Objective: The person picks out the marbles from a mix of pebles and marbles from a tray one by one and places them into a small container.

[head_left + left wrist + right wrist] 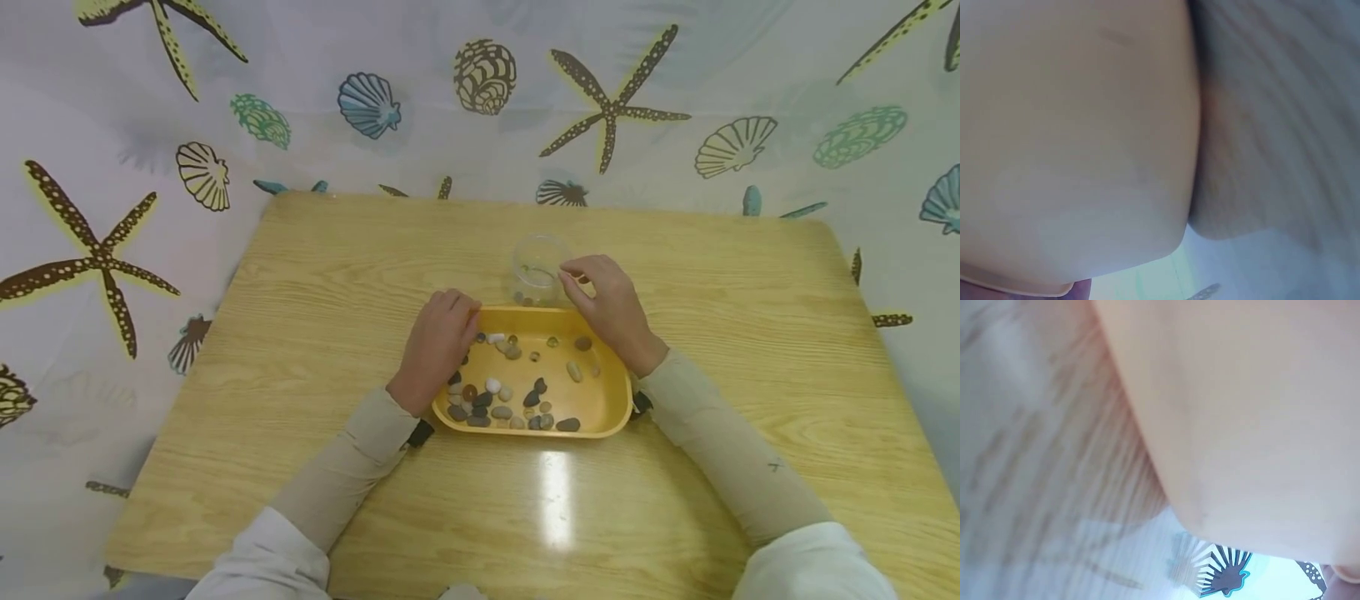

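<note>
A yellow plastic tray [611, 400] stands on the table with many small stones spread over its floor. Most of the dark and pale pebbles [502, 412] lie along its near and left sides. At the tray's far left corner, my left hand [438, 346] grips the rim with curled fingers. Just behind the tray stands a clear plastic cup [542, 250] with a few small stones [523, 298] at its bottom. My right hand [613, 304] reaches over the far right corner, thumb and forefinger close together by the cup's rim; I cannot tell whether they pinch anything.
The wood-grain table [337, 275] extends around the tray on all sides. A white curtain [300, 50] printed with starfish and shells hangs along its back and sides. The tray's wall fills much of both wrist views.
</note>
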`<state>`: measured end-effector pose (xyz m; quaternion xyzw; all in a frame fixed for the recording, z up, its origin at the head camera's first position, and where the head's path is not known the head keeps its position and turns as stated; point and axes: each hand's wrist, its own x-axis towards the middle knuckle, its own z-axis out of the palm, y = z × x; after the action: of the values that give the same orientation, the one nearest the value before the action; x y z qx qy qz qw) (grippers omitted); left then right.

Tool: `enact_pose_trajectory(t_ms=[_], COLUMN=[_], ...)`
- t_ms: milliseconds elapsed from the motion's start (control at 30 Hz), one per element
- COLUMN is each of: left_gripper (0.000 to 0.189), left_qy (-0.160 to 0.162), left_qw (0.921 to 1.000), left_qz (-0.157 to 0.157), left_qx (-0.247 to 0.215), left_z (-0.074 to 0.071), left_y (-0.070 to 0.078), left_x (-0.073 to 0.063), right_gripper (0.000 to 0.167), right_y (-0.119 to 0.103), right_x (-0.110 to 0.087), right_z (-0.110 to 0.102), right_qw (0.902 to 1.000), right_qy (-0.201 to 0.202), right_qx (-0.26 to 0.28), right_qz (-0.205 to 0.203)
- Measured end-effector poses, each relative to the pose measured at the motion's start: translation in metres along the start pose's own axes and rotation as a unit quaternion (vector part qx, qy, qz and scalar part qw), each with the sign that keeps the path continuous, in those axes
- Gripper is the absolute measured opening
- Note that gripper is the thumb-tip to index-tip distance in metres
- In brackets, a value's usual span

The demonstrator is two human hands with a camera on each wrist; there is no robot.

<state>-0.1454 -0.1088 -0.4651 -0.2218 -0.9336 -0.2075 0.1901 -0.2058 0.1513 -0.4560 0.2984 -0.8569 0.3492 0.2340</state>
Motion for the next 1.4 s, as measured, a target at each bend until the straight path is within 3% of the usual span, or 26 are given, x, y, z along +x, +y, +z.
enact_pose_trajectory(t_ms=[333, 533, 733, 867, 1000, 1133, 1300, 1400], left_gripper=[0.013, 0.015, 0.015, 0.015, 0.015, 0.015, 0.015, 0.014], left_qy=[-0.001, -0.007, 0.002, -0.001, 0.001, 0.000, -0.006, -0.006], left_qw=[1.0000, 1.0000, 1.0000, 0.9999, 0.9998, 0.9999, 0.9998, 0.9998], left_qz=[-0.002, 0.000, -0.001, -0.006, -0.004, -0.004, -0.010, -0.014], left_qx=[-0.003, 0.005, -0.001, -0.015, -0.017, -0.016, -0.015, -0.012], left_z=[0.000, -0.004, -0.007, -0.003, 0.000, 0.001, -0.001, -0.002], left_y=[-0.001, -0.003, -0.006, -0.004, -0.002, -0.001, 0.000, 0.000], left_x=[-0.001, 0.001, 0.000, -0.001, 0.002, 0.001, -0.001, -0.001], right_gripper=[0.016, 0.014, 0.018, 0.018, 0.016, 0.015, 0.016, 0.016], right_y=[-0.002, -0.003, -0.015, -0.028, -0.039, -0.045, -0.045, -0.047], right_x=[0.000, 0.004, 0.003, -0.007, -0.018, -0.030, -0.036, -0.035], right_z=[0.000, 0.000, -0.002, -0.010, -0.016, -0.018, -0.014, -0.012], right_qw=[0.9999, 0.9990, 0.9964, 0.9955, 0.9942, 0.9900, 0.9772, 0.9690], right_qy=[0.006, 0.012, -0.017, -0.034, -0.064, -0.122, -0.196, -0.225], right_qx=[0.002, -0.007, -0.019, -0.025, -0.040, -0.055, -0.076, -0.090], right_qz=[-0.009, -0.042, -0.081, -0.085, -0.076, -0.043, 0.027, 0.046])
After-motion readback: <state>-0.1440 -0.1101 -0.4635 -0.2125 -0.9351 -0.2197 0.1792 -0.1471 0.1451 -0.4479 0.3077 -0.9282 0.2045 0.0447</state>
